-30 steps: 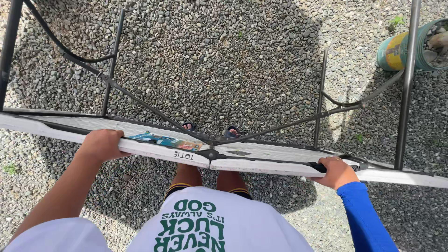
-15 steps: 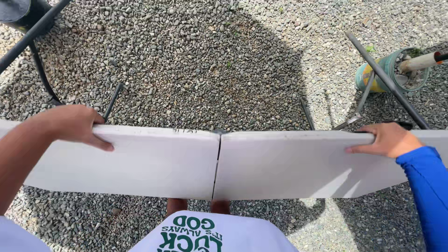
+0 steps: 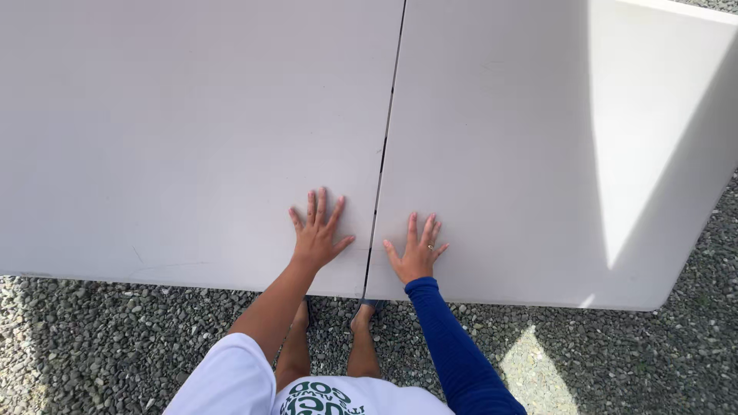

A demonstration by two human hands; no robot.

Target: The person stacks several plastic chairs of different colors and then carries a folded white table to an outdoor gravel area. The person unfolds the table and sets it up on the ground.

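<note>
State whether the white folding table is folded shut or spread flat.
Spread flat: both halves of the table lie level, meeting at the centre seam.

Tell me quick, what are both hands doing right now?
Left hand: open, fingers spread, palm flat on the white folding table, left of the centre seam.
Right hand: open, palm flat on the table, right of the seam.

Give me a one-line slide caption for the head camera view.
Left hand and right hand press flat on a white folding table, either side of its centre seam, over gravel.
</note>
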